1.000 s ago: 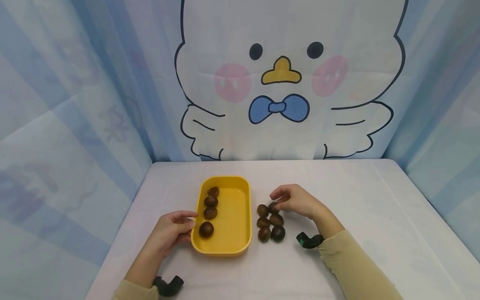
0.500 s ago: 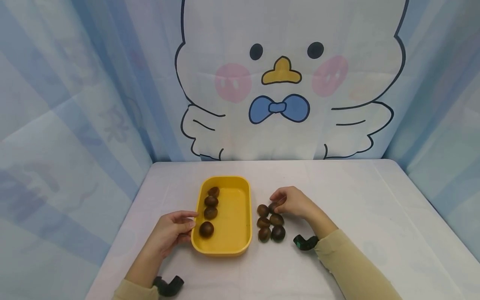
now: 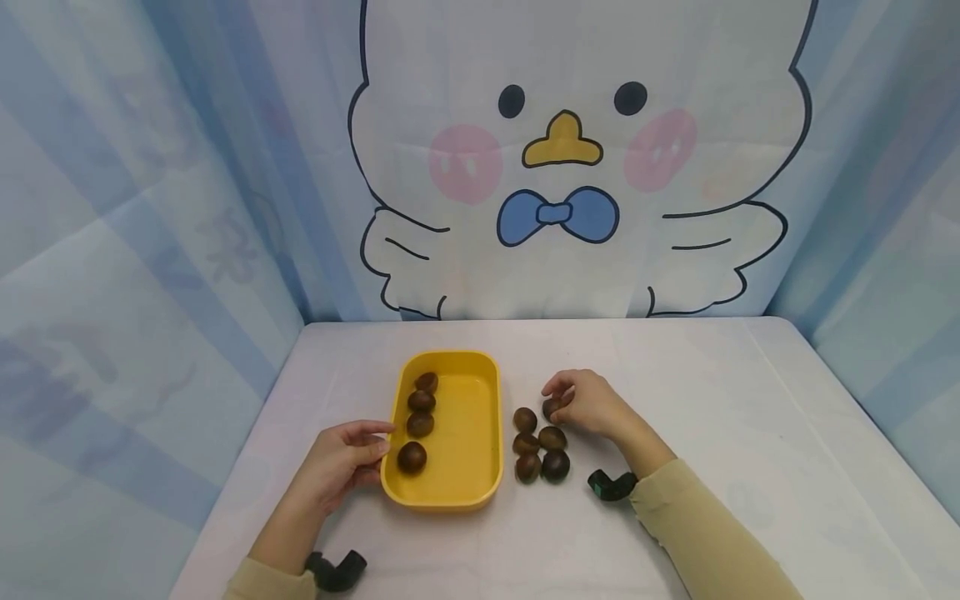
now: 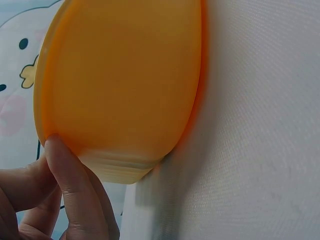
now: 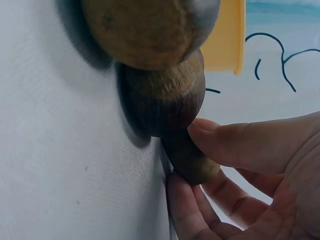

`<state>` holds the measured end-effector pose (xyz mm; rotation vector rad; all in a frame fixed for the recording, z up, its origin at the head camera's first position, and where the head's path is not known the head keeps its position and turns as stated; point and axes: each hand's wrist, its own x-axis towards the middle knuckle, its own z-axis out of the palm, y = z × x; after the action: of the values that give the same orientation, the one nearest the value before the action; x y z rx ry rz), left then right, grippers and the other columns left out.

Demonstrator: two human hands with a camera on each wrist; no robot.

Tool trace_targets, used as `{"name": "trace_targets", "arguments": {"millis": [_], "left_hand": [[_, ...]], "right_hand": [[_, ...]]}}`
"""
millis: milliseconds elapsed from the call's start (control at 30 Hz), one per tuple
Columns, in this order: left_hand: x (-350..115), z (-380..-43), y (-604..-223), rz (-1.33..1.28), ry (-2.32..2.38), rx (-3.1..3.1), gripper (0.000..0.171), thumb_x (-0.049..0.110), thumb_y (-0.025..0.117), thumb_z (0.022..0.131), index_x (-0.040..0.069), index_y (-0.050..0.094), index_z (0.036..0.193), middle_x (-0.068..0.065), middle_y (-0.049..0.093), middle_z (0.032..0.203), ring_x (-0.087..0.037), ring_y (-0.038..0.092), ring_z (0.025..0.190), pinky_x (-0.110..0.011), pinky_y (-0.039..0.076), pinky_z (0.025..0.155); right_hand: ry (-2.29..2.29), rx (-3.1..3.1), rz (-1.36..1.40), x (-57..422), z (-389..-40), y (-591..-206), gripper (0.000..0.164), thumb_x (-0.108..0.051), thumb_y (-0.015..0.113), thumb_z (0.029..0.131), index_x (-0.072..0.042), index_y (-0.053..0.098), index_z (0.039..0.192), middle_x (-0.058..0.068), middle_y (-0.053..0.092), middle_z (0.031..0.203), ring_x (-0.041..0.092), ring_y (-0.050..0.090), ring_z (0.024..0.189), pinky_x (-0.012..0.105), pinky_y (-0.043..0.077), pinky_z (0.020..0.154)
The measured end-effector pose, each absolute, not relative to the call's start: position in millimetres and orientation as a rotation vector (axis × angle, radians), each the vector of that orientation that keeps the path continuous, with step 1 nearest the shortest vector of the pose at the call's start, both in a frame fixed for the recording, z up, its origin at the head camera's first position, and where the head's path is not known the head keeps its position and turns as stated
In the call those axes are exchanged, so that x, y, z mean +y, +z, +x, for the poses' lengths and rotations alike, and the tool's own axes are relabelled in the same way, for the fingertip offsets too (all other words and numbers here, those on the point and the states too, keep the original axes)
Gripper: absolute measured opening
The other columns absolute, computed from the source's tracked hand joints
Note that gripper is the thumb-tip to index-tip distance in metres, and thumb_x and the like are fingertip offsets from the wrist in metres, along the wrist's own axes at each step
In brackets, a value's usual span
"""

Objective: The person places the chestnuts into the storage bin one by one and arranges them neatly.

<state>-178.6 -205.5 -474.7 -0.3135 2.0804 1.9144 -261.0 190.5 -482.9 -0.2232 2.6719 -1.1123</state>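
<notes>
A yellow tray [image 3: 465, 442] stands on the table with several brown chestnuts [image 3: 422, 401] in a line along its left side. My left hand [image 3: 347, 462] holds the tray's left edge, its fingertips [image 4: 57, 145] against the rim and outer wall. To the right of the tray lies a group of loose chestnuts [image 3: 527, 467] in two columns. At the far end of the right column, my right hand [image 3: 588, 404] pinches a chestnut [image 5: 192, 162] between thumb and fingers, close to the tabletop. The fingers partly cover this chestnut in the head view.
A white cloth covers the table [image 3: 720, 417]. Behind it hangs a curtain [image 3: 555, 275] with a cartoon bird, and striped curtains stand at both sides. A dark curved piece sits at each wrist, one by the right sleeve [image 3: 712, 525].
My right fingers have closed around the far chestnut of the right column, and it has shifted slightly away from its neighbour. My left hand and the tray have stayed in place.
</notes>
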Motion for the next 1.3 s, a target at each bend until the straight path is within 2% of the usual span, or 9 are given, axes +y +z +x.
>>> {"name": "trace_targets", "arguments": {"millis": [367,700,1167,1300], "left_hand": [[-205.9,-179.6,-476.3,-0.327,1.908,2.087,0.038,0.003,0.073,0.1,-0.002,0.069,0.138,-0.007,0.072,0.096,-0.015,0.066,0.065,-0.027,0.064,0.062],[-204.7,-178.9,-473.2,-0.342,1.905,2.095,0.036,0.002,0.073,0.099,-0.001,0.071,0.135,-0.008,0.072,0.096,-0.015,0.066,0.064,-0.026,0.064,0.063],[-203.9,-178.8,-473.8,-0.34,1.91,2.089,0.036,0.001,0.073,0.099,-0.001,0.071,0.135,-0.007,0.072,0.095,-0.015,0.067,0.065,-0.026,0.064,0.063],[-204.1,-177.5,-472.8,-0.325,1.914,2.078,0.039,0.002,0.073,0.099,-0.002,0.069,0.138,-0.006,0.072,0.094,-0.014,0.067,0.064,-0.026,0.064,0.063]], "right_hand": [[-1.202,2.622,-0.144,190.9,-261.4,-480.5,0.031,-0.004,0.084,0.082,-0.013,0.077,0.111,0.007,0.076,0.113,0.02,0.072,0.097,0.032,0.058,0.079],[-1.259,2.577,-0.184,181.2,-258.4,-468.8,0.027,-0.007,0.083,0.086,-0.014,0.078,0.111,0.004,0.08,0.107,0.019,0.073,0.096,0.034,0.059,0.08],[-1.307,2.519,-0.326,155.9,-245.8,-439.9,0.024,-0.013,0.084,0.087,-0.021,0.078,0.109,-0.001,0.08,0.108,0.02,0.073,0.101,0.041,0.061,0.091],[-1.315,2.482,-0.382,145.3,-244.2,-433.9,0.023,-0.013,0.084,0.089,-0.02,0.078,0.11,-0.001,0.079,0.107,0.02,0.073,0.1,0.041,0.063,0.093]]}}
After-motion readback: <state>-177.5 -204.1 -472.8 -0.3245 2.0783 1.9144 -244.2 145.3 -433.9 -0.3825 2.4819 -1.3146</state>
